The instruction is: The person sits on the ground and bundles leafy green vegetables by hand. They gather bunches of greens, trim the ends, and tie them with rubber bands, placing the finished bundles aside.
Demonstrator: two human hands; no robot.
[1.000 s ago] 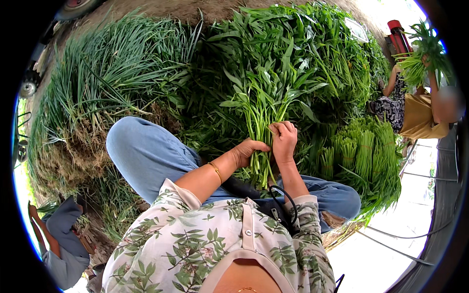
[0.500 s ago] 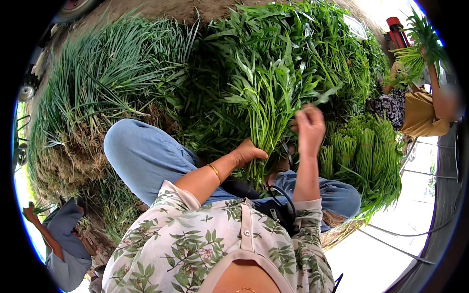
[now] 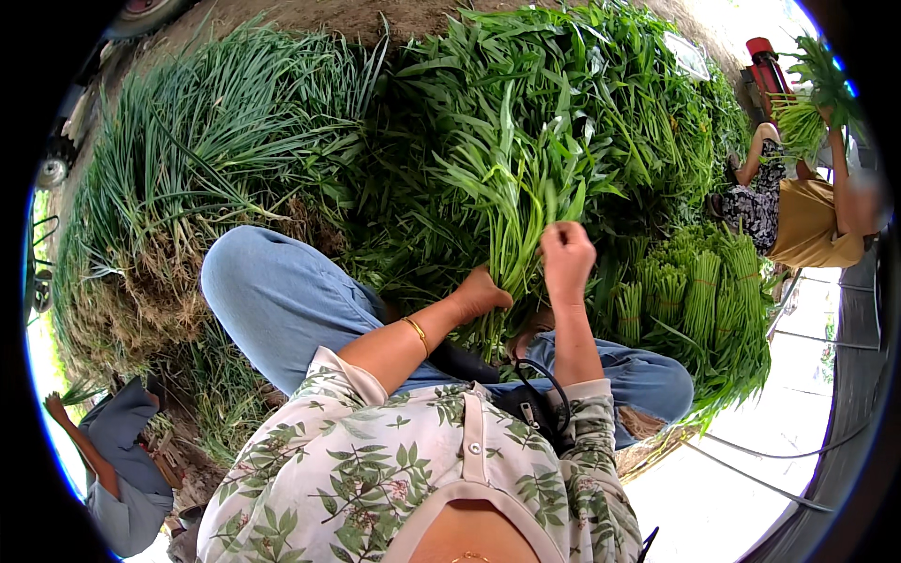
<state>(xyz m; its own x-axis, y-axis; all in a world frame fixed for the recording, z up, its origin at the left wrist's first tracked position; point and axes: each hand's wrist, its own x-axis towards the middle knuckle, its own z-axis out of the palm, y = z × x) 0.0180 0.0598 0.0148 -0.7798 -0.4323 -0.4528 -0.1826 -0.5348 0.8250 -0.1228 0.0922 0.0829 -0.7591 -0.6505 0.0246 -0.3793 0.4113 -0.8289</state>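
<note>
My left hand (image 3: 483, 293) is wrapped round the lower stems of a bunch of water spinach (image 3: 511, 220), which stands upright between my knees with its leaves at the top. Just right of the bunch, my right hand (image 3: 567, 251) is closed in a pinch. A blurred green water spinach stalk (image 3: 560, 205) rises from its fingers against the bunch. Behind the bunch spreads a large heap of loose water spinach (image 3: 526, 56). The stem ends below my left hand are partly hidden.
A heap of scallions (image 3: 216, 122) with roots lies at left. Tied bundles of green stems (image 3: 699, 286) stand by my right knee. At far right another person (image 3: 812, 220) holds up greens; at lower left a person in grey (image 3: 131, 469) sits. A red cylinder (image 3: 765, 66) stands at upper right.
My right hand has moved left and slightly down, bringing its stalk in against the bunch. The bunch leans a little differently, while my left hand keeps its grip.
</note>
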